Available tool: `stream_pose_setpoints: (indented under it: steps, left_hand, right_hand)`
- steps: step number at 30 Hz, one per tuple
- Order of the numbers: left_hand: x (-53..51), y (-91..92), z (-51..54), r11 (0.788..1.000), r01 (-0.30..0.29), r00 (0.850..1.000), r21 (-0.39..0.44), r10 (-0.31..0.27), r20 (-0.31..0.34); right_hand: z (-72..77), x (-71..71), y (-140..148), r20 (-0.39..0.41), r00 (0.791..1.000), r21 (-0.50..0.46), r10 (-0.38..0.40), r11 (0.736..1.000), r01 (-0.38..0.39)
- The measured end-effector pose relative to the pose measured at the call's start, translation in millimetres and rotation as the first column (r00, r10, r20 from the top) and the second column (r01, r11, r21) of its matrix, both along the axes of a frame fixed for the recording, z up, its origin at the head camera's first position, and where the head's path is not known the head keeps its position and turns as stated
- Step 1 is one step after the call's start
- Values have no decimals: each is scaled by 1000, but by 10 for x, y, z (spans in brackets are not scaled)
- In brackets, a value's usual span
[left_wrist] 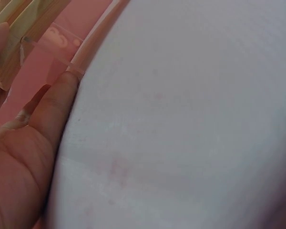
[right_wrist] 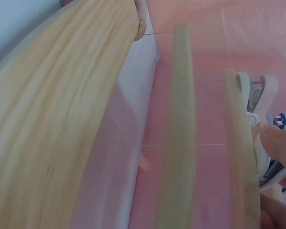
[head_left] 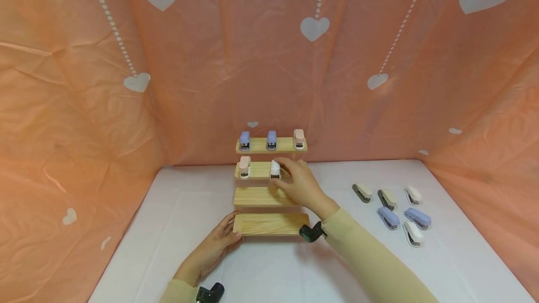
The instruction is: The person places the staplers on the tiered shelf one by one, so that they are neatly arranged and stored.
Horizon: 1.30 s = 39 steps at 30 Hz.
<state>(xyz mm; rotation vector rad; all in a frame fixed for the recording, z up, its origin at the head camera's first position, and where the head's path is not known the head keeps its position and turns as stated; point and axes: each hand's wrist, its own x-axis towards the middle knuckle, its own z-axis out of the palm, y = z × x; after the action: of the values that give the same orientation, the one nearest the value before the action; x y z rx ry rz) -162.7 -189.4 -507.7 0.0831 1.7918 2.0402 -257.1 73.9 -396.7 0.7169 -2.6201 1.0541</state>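
Observation:
A tiered wooden display rack (head_left: 271, 224) stands on the table, its narrow boards rising step by step. My left hand (head_left: 214, 247) holds the left end of its lowest board, thumb by the front corner. At the second board from the top, my right hand (head_left: 304, 183) pinches a small white stapler (head_left: 275, 169) by its sides; in the right wrist view the stapler (right_wrist: 263, 157) is partly hidden by the fingers. Left of it on that board sits a pink stapler (head_left: 244, 167). The top board (head_left: 258, 145) carries two purple staplers (head_left: 271, 140) and a pink stapler (head_left: 299, 139).
On the table to the right lie several more staplers: beige ones (head_left: 362, 192), purple ones (head_left: 388, 218) and white ones (head_left: 413, 234). The third board (head_left: 261, 197) is partly behind my right hand. An orange curtain with hearts (head_left: 269, 69) hangs behind the table.

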Motion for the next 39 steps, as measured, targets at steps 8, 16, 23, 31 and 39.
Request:
stream_pose_setpoints:
  steps: [8,16,23,31,39]
  left_hand:
    - [6,-2,-16,1000,10,1000,18,-10,-15]
    - [14,3,-9,1000,20,1000,20,-20,-11]
    - [-3,7,-23,1000,10,1000,22,-9,-16]
    - [-2,11,-21,1000,6,1000,24,-6,-22]
    - [-3,-2,-10,1000,10,1000,23,-9,-27]
  right_hand:
    - [-17,-32,-36,-35,999,45,-23,999,24]
    - [14,-62,-42,-12,1000,59,-14,998,15]
    - [12,-81,-46,-24,1000,39,-19,999,20]
    - [-1,-79,-48,-15,999,33,-34,999,35]
    - [-32,-4,46,-28,999,1,-33,999,33]
